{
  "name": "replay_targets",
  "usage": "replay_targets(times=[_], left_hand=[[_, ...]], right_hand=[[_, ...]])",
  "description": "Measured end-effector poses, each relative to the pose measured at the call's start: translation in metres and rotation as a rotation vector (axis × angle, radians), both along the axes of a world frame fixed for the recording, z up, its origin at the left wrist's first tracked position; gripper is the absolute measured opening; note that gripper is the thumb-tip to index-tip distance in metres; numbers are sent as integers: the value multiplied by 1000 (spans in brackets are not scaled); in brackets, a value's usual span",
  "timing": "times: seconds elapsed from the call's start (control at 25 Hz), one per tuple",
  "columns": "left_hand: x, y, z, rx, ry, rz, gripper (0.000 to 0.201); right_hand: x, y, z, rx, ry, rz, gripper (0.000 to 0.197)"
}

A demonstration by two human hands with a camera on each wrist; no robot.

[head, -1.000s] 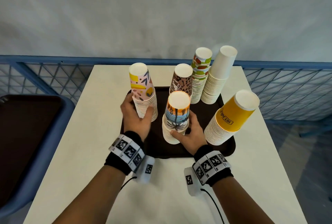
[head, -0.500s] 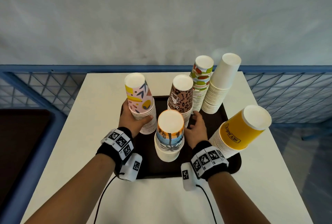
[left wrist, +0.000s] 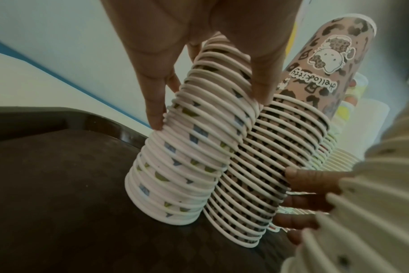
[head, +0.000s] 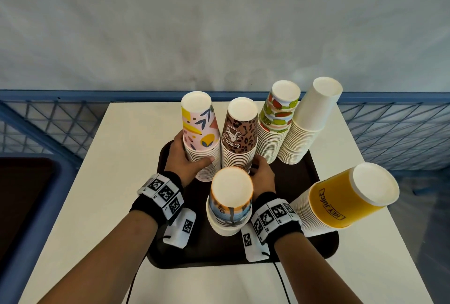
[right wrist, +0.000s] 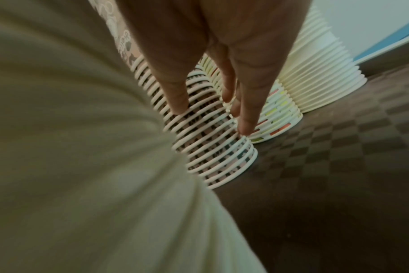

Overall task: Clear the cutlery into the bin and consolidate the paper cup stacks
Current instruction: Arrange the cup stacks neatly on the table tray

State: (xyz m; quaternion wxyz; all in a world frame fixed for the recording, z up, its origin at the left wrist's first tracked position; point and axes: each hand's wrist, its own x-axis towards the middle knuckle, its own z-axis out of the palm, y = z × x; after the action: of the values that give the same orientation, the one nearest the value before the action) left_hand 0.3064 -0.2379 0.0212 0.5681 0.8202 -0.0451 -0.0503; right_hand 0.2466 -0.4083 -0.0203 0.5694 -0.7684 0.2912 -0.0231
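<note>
Several upside-down paper cup stacks stand on a dark brown tray (head: 304, 250). My left hand (head: 187, 160) (left wrist: 209, 109) grips the pink patterned stack (head: 199, 128) (left wrist: 182, 166) low down, thumb on one side and fingers on the other. My right hand (head: 261, 174) (right wrist: 210, 120) holds the leopard-print stack (head: 241, 130) (left wrist: 257, 166) (right wrist: 217, 153) beside it, thumb on its rims, fingers between it and the fruit-print stack (head: 277, 118) (right wrist: 276, 118). The sunset-print stack (head: 230, 208) stands free between my wrists. No cutlery is in view.
A plain white stack (head: 309, 118) leans at the tray's back right, and a yellow stack (head: 341, 201) tilts at its right edge. The tray sits on a white table (head: 121, 157). A blue bin (head: 31, 194) stands to the left. Blue mesh railing (head: 389, 133) runs behind.
My right hand has let go of the sunset-print stack and moved forward onto the leopard-print stack. My left hand has stayed on the pink stack.
</note>
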Motion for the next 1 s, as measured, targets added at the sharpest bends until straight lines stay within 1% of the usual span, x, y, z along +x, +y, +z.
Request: replay_targets(times=[0.08, 0.32, 0.56, 0.68, 0.84, 1.0], left_hand=[[4, 0, 0, -2, -17, -31, 77], [13, 3, -4, -25, 27, -73, 81], [17, 5, -2, 20, 97, -64, 85], [17, 4, -3, -4, 140, -24, 80], [12, 1, -2, -5, 146, -36, 73], [12, 1, -1, -34, 154, -48, 72]], right_hand=[[3, -1, -2, -11, 18, 8, 65], [11, -2, 0, -57, -6, 64, 65], [11, -5, 6, -140, -9, 75, 47], [13, -4, 7, -178, 5, 67, 44], [19, -5, 12, -235, 63, 42, 42], [24, -5, 13, -282, 119, 78, 46]])
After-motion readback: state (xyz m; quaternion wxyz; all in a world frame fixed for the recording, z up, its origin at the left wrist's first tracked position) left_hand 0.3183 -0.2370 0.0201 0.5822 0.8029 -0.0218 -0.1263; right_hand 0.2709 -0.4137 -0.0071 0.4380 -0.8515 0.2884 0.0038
